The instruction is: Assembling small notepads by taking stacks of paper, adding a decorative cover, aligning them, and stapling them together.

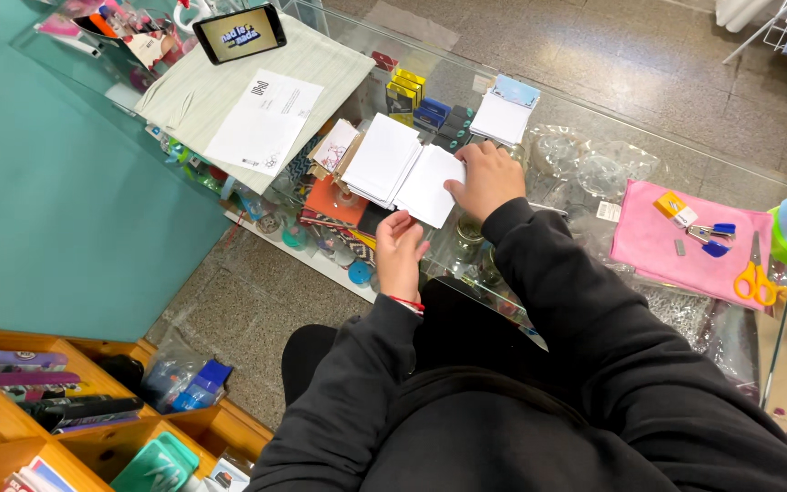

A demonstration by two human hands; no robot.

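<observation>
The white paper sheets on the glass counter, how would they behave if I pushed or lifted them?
The white paper sheets look thin, so probably light and floppy when lifted. On the smooth glass counter they would likely slide easily. The stack is fanned under the right hand, so it may scatter.

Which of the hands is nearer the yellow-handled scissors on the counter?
Right. The right hand presses on the white paper stack, on the side toward the scissors; the left hand sits farther away.
</observation>
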